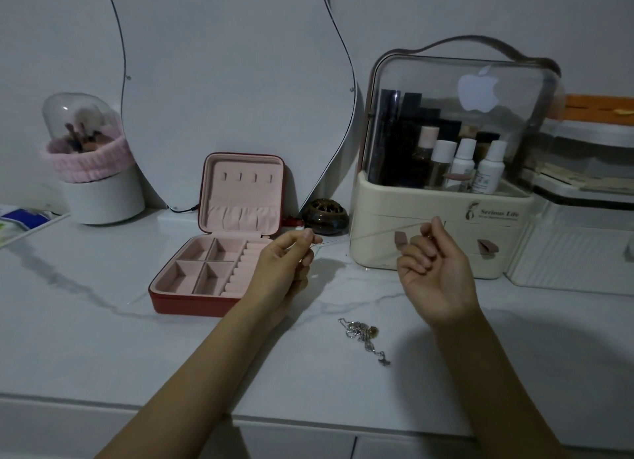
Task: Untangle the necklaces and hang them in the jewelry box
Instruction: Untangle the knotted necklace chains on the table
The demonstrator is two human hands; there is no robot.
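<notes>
Stretching a thin chain (370, 231) between both hands, the left hand (286, 265) pinches one end near the open jewelry box (219, 239), and the right hand (434, 270) pinches the other, further right. Keep it taut and level, then carry one end to the hooks (247, 177) in the lid. A tangled heap of necklaces (363, 335) waits on the table (103, 338) nearer the body.

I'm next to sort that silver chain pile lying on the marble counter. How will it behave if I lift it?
The tangled silver chain pile will probably hang limp and floppy, since its links lie bunched in loose loops. It looks light, being thin. Lifted by one strand, the clump would likely come up together, pendant included.
</notes>
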